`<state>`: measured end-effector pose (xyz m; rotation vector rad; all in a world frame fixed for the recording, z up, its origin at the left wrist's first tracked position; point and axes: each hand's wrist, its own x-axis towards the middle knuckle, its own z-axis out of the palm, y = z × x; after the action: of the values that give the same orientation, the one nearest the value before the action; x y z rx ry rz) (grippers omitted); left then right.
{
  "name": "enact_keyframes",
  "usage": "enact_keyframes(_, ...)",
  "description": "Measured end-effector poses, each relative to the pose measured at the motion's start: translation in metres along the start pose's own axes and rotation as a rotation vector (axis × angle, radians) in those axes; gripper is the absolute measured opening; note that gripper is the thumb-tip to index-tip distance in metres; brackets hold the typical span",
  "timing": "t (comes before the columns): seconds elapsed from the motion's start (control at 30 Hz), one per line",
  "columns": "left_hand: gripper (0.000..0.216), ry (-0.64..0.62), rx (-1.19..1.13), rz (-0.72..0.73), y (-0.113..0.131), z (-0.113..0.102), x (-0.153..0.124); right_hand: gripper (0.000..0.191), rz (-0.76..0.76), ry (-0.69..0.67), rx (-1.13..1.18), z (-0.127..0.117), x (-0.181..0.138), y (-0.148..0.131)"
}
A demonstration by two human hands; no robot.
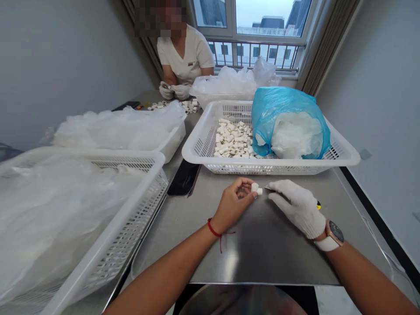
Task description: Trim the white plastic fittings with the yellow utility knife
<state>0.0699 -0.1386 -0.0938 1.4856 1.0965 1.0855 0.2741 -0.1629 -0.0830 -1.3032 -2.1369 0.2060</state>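
Bare, with a red string at the wrist, my left hand [236, 202] pinches a small white plastic pipe fitting [255, 188] between thumb and fingers. My right hand [297, 204], in a white knit glove, is closed around a utility knife [318, 204]. Only its yellow and black end and a short thin blade past the fingertips show; the palm hides the rest. The blade tip lies just right of the fitting, with a small gap that I cannot judge exactly. Both hands are over the steel table [249, 245], in front of a white basket [229, 165].
Many white fittings [233, 138] and a blue plastic bag [285, 98] fill that basket. A dark phone [183, 178] lies left of it. Bag-lined baskets [131, 210] stand at left and back. Across the table, a person in white gloves [180, 91] handles small parts.
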Motion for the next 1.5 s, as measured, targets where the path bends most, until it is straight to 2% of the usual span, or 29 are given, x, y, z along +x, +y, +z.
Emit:
enact_keyframes(0.13, 0.029, -0.055, -0.311, -0.285, -0.008, -0.007, 0.010, 0.031, 0.060, -0.156, -0.303, -0.015, 0.002, 0.016)
enact_keyframes(0.27, 0.027, -0.109, -0.482, -0.431, -0.012, -0.013, 0.015, 0.024, 0.118, -0.306, -0.492, -0.019, 0.000, 0.028)
enact_keyframes(0.4, 0.022, -0.133, -0.589, -0.498, -0.010, -0.017, 0.016, 0.010, 0.160, -0.335, -0.518, -0.016, 0.000, 0.025)
enact_keyframes(0.5, 0.018, -0.119, -0.650, -0.544, -0.010, -0.019, 0.018, 0.016, 0.254, -0.282, -0.508, -0.013, 0.000, 0.017)
enact_keyframes(0.57, 0.016, -0.107, -0.680, -0.558, -0.010, -0.021, 0.019, 0.021, 0.236, -0.206, -0.442, -0.012, -0.001, 0.012)
enact_keyframes(0.67, 0.017, -0.092, -0.701, -0.567, -0.010, -0.022, 0.019, 0.029, 0.050, -0.109, -0.320, -0.010, -0.002, 0.006)
enact_keyframes(0.8, 0.016, -0.095, -0.700, -0.574, -0.011, -0.021, 0.020, 0.031, -0.080, -0.120, -0.407, -0.009, -0.001, -0.002)
enact_keyframes(0.93, 0.014, -0.134, -0.685, -0.586, -0.011, -0.019, 0.019, 0.029, -0.114, -0.160, -0.514, -0.008, 0.000, -0.007)
enact_keyframes(1.17, 0.014, -0.160, -0.672, -0.582, -0.010, -0.017, 0.017, 0.038, -0.125, -0.168, -0.637, -0.007, -0.001, -0.009)
enact_keyframes(1.37, 0.017, -0.138, -0.644, -0.549, -0.011, -0.017, 0.016, 0.031, -0.139, -0.235, -0.637, -0.008, 0.000, -0.012)
enact_keyframes(1.5, 0.020, -0.155, -0.627, -0.538, -0.011, -0.017, 0.015, 0.032, -0.096, -0.208, -0.615, -0.009, 0.000, -0.012)
